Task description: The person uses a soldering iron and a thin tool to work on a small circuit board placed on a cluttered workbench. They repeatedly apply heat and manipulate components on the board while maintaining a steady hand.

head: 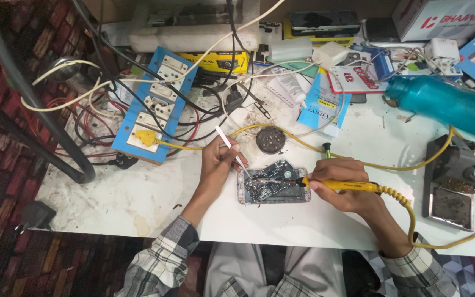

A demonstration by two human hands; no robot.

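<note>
Fingers [227, 149] of my left hand [217, 160] pinch white tweezers [232, 147] while my right hand [341, 184] grips the yellow soldering iron [341, 186], both tips meeting over the opened phone [273, 186] on the counter [281, 220]; best kept steady, touching briefly.

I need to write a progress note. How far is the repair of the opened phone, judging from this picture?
Done: the phone lies on the white table with its back off and the board exposed. In hand: the left hand holds tweezers on the board, while the right hand holds the yellow soldering iron with its tip at the same spot. Left: the phone is not closed; no back cover is clearly visible.
</note>
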